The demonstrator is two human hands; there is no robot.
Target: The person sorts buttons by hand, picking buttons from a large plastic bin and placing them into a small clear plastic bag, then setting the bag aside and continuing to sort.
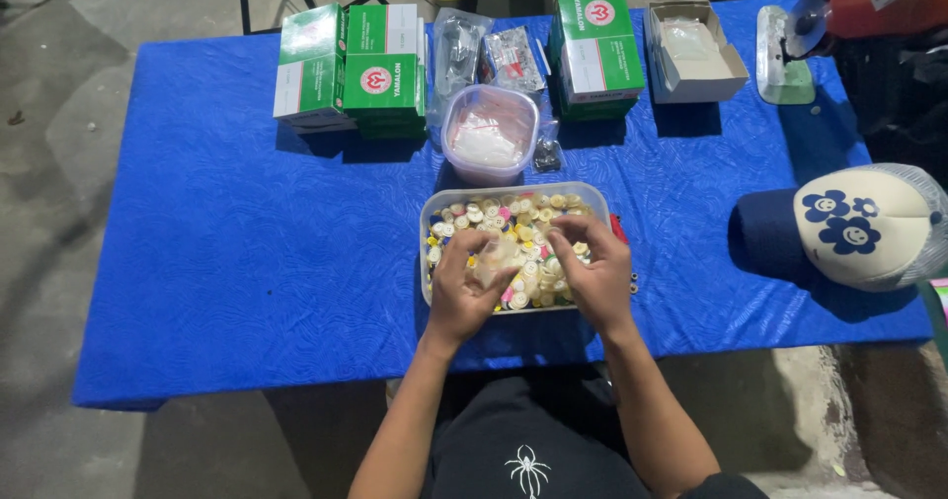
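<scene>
A clear rectangular plastic container (432, 206) full of several small round parts in cream, yellow and pink (513, 221) sits on the blue table near its front edge. Both my hands are inside it. My left hand (466, 287) has its fingers curled around a small clear plastic bag (494, 260). My right hand (592, 267) is beside it, fingers bent and pinching at the same bag or at a small part; I cannot tell which.
The blue table (247, 252) carries green and white boxes (351, 65) at the back left, another green box (595, 50), an open cardboard box (694, 53), a round clear tub (490, 134), and a cap (849, 225) at right.
</scene>
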